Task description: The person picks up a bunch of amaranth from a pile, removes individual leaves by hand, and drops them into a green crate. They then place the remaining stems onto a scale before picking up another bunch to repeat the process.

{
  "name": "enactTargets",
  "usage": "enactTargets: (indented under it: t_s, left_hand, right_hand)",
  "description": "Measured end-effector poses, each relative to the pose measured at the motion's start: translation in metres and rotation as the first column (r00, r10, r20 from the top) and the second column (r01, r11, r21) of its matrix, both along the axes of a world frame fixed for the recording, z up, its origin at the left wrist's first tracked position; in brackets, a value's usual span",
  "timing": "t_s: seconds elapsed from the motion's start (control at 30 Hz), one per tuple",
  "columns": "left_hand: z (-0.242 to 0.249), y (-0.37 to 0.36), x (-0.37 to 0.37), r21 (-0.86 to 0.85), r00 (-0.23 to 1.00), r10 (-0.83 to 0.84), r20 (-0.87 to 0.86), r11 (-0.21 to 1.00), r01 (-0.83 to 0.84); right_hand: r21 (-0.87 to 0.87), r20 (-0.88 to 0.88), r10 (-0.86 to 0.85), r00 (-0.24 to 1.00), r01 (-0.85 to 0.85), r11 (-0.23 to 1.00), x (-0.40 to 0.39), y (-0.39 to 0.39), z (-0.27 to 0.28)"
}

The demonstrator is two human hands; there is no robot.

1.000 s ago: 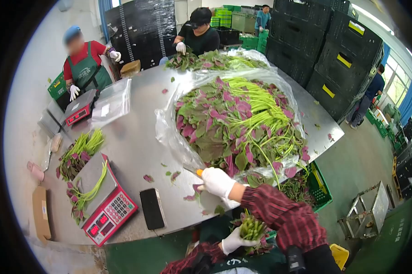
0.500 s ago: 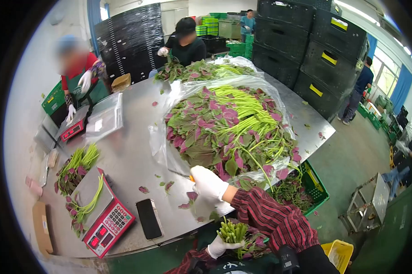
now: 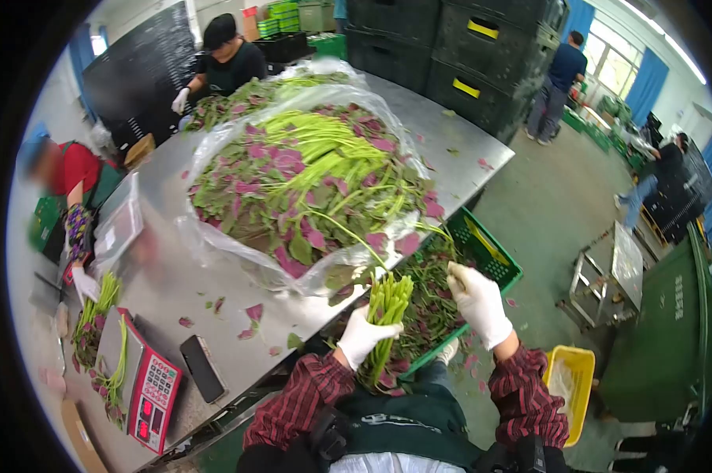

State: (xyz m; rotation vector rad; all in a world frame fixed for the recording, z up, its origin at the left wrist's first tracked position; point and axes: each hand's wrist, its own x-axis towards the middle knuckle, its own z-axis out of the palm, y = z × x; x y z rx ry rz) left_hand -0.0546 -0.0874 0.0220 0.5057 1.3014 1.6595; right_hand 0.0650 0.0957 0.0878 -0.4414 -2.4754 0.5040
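My left hand (image 3: 365, 335), in a white glove, is wrapped round a bunch of amaranth (image 3: 389, 303) held upright, cut stems up and purple-green leaves below. To its right, my gloved right hand (image 3: 480, 303) is raised over the edge of a green crate (image 3: 494, 264), fingers curled; whatever is in them I cannot make out. Loose amaranth trimmings (image 3: 427, 303) fill the crate. Beyond my hands, a big heap of amaranth (image 3: 309, 181) lies in an opened clear plastic bag (image 3: 238, 256) on the metal table (image 3: 281, 315).
On the table at left are a red scale (image 3: 152, 390) with a few stems, a phone (image 3: 204, 368) and another amaranth bunch (image 3: 96, 319), touched by a co-worker's gloved hand (image 3: 84, 284). A yellow basket (image 3: 581, 394) stands on the floor at right. Black crates (image 3: 466, 71) are stacked behind.
My view has turned right. My left hand has raised the bunch. My right hand, earlier at the table with an orange-handled thing, is now over the crate. A co-worker's hand has reached the left bunch.
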Motion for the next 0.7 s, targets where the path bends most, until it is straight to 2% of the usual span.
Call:
enactTargets:
  t_s: [0.03, 0.07, 0.1, 0.13, 0.17, 0.23, 0.33, 0.43, 0.5, 0.57, 0.63, 0.7]
  left_hand:
    - [0.002, 0.009, 0.001, -0.044, 0.999, -0.013, -0.05, 0.999, 0.011]
    - [0.0, 0.018, 0.003, -0.072, 0.991, -0.022, -0.134, 0.997, 0.013]
    - [-0.004, 0.025, 0.006, -0.1, 0.975, -0.034, -0.22, 0.995, 0.012]
    - [-0.01, 0.03, 0.01, -0.123, 0.95, -0.037, -0.311, 0.992, -0.002]
    - [-0.011, 0.034, 0.014, -0.131, 0.949, -0.056, -0.311, 0.991, 0.016]
    - [-0.01, 0.037, 0.021, -0.17, 0.903, -0.052, -0.427, 0.985, -0.024]
    - [-0.014, 0.036, 0.027, -0.216, 0.854, -0.048, -0.518, 0.973, -0.077]
    - [-0.016, 0.031, 0.028, -0.28, 0.786, -0.077, -0.614, 0.952, -0.126]
    - [-0.02, 0.024, 0.028, -0.203, 0.805, 0.008, -0.594, 0.966, -0.16]
    - [-0.011, 0.016, 0.026, -0.165, 0.797, 0.053, -0.602, 0.968, -0.188]
    - [-0.009, 0.014, 0.019, -0.189, 0.815, 0.034, -0.578, 0.966, -0.174]
    - [-0.019, 0.017, 0.017, -0.225, 0.726, 0.003, -0.688, 0.95, -0.217]
  right_hand:
    - [0.023, 0.089, -0.068, 0.994, 0.066, 0.998, 0.018, -0.003, -0.004]
    - [0.031, 0.024, -0.059, 0.998, 0.058, 0.998, 0.032, -0.007, -0.014]
    - [0.059, 0.075, -0.054, 0.996, 0.05, 0.997, 0.043, -0.012, -0.021]
    - [0.014, 0.118, -0.073, 0.99, 0.072, 0.997, 0.052, -0.019, -0.024]
    - [-0.033, 0.159, -0.087, 0.984, 0.093, 0.995, 0.057, -0.026, -0.027]
    - [-0.005, 0.165, -0.098, 0.981, 0.1, 0.995, 0.059, -0.033, -0.036]
    - [-0.046, 0.122, -0.094, 0.988, 0.1, 0.994, 0.047, -0.038, -0.045]
    - [0.039, 0.119, -0.081, 0.99, 0.077, 0.996, 0.029, -0.028, -0.067]
    - [0.072, 0.236, -0.147, 0.961, 0.133, 0.988, 0.024, -0.001, -0.108]
    - [0.032, 0.445, -0.104, 0.889, 0.1, 0.994, 0.044, 0.038, -0.167]
    - [0.061, 0.393, -0.209, 0.896, 0.201, 0.978, 0.053, 0.04, -0.17]
    - [-0.012, 0.276, -0.152, 0.949, 0.161, 0.987, 0.041, 0.021, -0.113]
